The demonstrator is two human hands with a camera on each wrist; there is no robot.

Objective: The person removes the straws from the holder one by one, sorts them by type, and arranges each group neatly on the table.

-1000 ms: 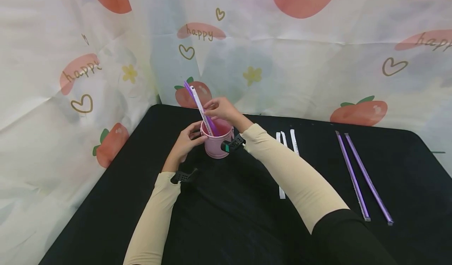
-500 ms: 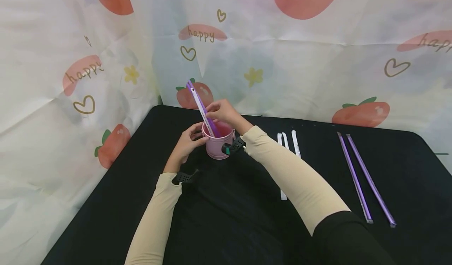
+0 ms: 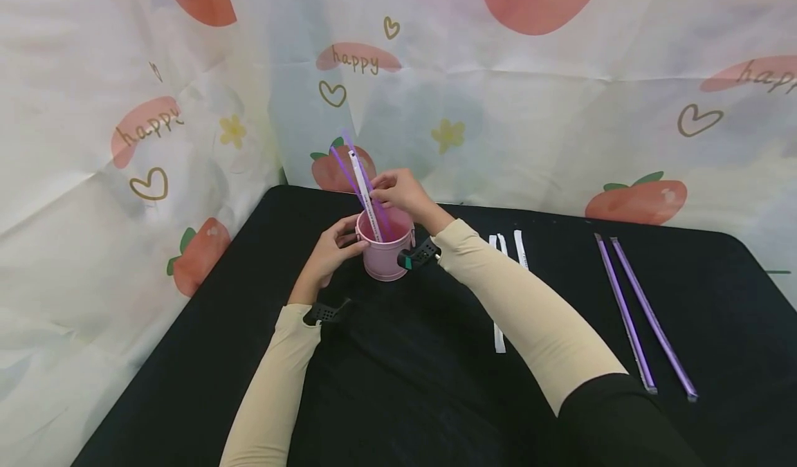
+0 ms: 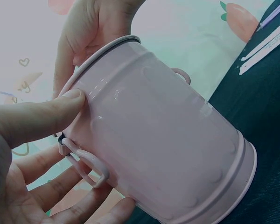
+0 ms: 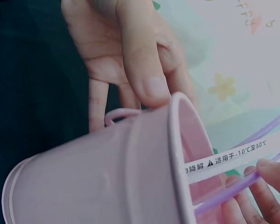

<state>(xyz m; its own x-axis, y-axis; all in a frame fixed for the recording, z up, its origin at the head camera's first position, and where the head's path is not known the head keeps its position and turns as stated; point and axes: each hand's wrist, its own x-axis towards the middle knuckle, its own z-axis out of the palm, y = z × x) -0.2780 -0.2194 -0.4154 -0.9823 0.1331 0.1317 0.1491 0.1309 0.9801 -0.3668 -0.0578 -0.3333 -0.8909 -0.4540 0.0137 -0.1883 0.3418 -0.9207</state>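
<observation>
Two hands work at the cup point(image 3: 384, 252), which stands upright on the surface point(image 3: 405, 370). Left hand point(image 3: 328, 252) grips its wall, thumb on the rim. Right hand point(image 3: 401, 191), just above the rim, pinches a straw point(image 3: 376, 207); the straws' long axes lean away-left.

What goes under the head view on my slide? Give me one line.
Left hand steadies a pink cup while right hand holds straws standing in it.

Bare black tablecloth point(image 3: 405, 370) in front; crowded at the back.
Upright straws fill the pink metal bucket point(image 3: 382, 254); wrapped white straws point(image 3: 507, 259) and purple straws point(image 3: 641, 315) lie right.
</observation>
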